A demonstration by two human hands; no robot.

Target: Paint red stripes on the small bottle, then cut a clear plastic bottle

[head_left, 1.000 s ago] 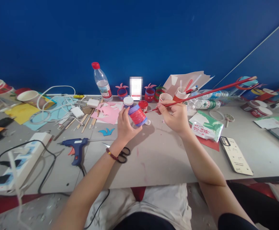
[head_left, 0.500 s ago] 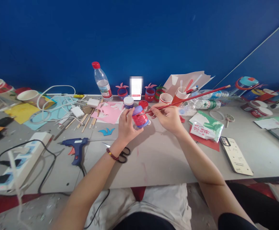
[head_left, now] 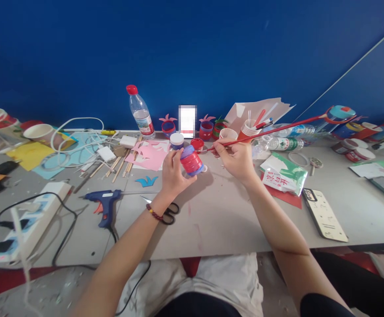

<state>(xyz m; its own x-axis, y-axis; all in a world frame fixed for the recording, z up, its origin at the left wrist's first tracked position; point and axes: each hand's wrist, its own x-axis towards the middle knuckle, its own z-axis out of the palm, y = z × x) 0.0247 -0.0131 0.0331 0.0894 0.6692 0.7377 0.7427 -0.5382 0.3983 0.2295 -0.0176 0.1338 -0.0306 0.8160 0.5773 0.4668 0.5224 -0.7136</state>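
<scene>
My left hand (head_left: pixel 174 173) is wrapped round a small red-and-purple painted cup (head_left: pixel 192 162), held tilted above the table. In a pinch grip, my right hand (head_left: pixel 236 159) holds a long red paintbrush (head_left: pixel 274 130); its tip points left and is apart from the cup, close to an open jar of red paint (head_left: pixel 197 144). Left of that jar stands a white-lidded paint jar (head_left: pixel 177 140). Black-handled scissors (head_left: pixel 170 214) lie partly under my left wrist. A blue paper cut-out (head_left: pixel 147 181) rests to the left of my left hand.
A blue glue gun (head_left: pixel 106 204) and a white power strip (head_left: pixel 33 220) with trailing cables lie at left. A water bottle (head_left: pixel 141 115) and small painted cups (head_left: pixel 206 128) stand along the wall. Paper cups (head_left: pixel 248 128), a green packet (head_left: pixel 286 174) and a phone (head_left: pixel 325 215) are at right.
My right hand has moved right, taking the brush tip off the painted cup and over near the red paint jar. My left hand still holds the cup, turned slightly.
</scene>
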